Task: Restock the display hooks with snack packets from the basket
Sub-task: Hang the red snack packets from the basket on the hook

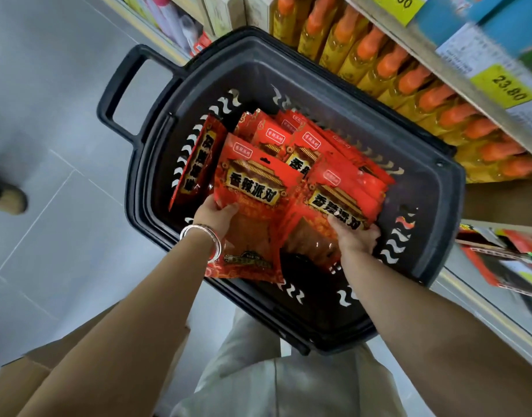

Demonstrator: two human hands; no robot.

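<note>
Both hands in basket [433,176]; left hand [218,216] clamped on front packet [252,188], right hand [356,236] on neighbouring packet [340,197]; light, floppy, slick film; best pinched near hang-hole.

The red snack packet [252,188] I gripped in my left hand [218,216] carried four bold characters on a black-and-gold banner, 香辣派对. Right of that packet, the one under my right hand [356,237] bore the same title, partly covered. A third packet [198,164], left of the first, stood on edge, its print too skewed to read. Up and right of the first packet, a yellow price tag [507,87] on the shelf edge read 23.80; another tag [397,4] farther up showed only ".00".
</note>
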